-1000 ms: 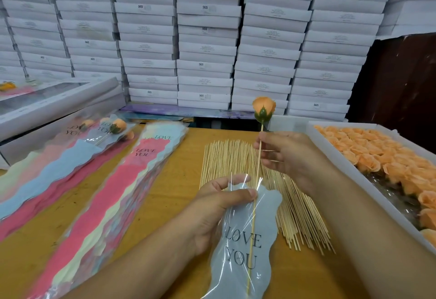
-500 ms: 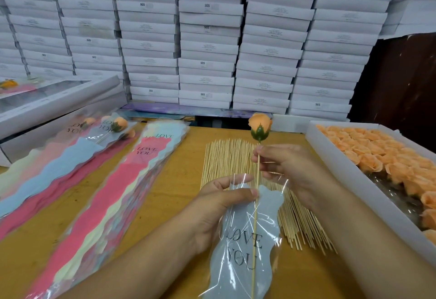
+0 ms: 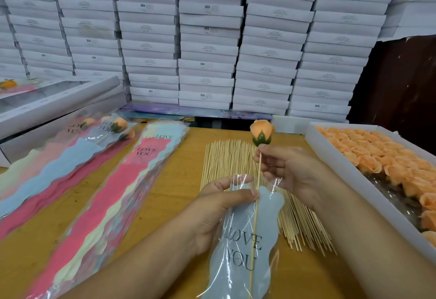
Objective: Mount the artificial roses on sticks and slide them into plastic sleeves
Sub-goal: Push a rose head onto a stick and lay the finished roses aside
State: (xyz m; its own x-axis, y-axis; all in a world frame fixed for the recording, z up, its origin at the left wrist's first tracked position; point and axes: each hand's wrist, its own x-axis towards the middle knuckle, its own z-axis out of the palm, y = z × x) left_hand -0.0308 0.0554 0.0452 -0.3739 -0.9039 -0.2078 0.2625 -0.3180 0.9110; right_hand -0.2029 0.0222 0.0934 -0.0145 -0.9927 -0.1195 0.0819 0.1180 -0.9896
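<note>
1. Finished sleeved roses (image 3: 113, 126) lie on fanned pastel plastic sleeves (image 3: 47, 173) at the wooden table's (image 3: 179, 176) left.
2. A packet of pink, cream and blue sleeves (image 3: 113, 192) lies beside them.
3. The left hand (image 3: 219, 206) pinches the mouth of a clear-and-grey "LOVE YOU" plastic sleeve (image 3: 245, 246).
4. The thin wooden stick (image 3: 256, 209) is partly inside that sleeve, its orange rose (image 3: 262, 131) above.
5. The right hand (image 3: 287, 171) pinches the stick under the bloom, over spare bamboo sticks (image 3: 226, 159).
6. A white box of orange rose heads (image 3: 387, 169) sits rightmost.

stacks of white flat boxes (image 3: 207, 46) fill the wall behind the yellow wooden table (image 3: 179, 180); a dark brown panel (image 3: 401, 81) stands at right.
</note>
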